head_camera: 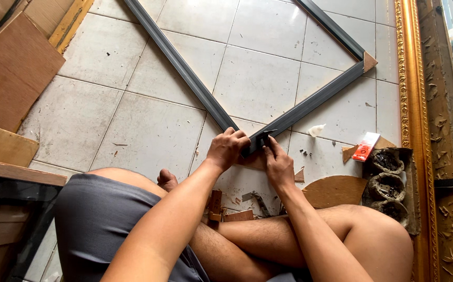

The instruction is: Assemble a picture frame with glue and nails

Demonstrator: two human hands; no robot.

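A dark grey picture frame (184, 68) lies flat on the white tiled floor (148, 130), set like a diamond with its near corner just in front of me. My left hand (227, 149) is closed over that near corner and presses it down. My right hand (277, 163) pinches a small dark piece at the same corner joint; what the piece is I cannot tell. A triangular wooden brace (369, 61) sits on the frame's right corner. I sit cross-legged, knees on either side.
An ornate gold frame (410, 104) runs along the right. A red and white packet (365, 147), a dark moulded tray (388, 183), a round wooden offcut (336, 190) and small scraps lie near my right knee. Brown boards (12, 73) lean at the left.
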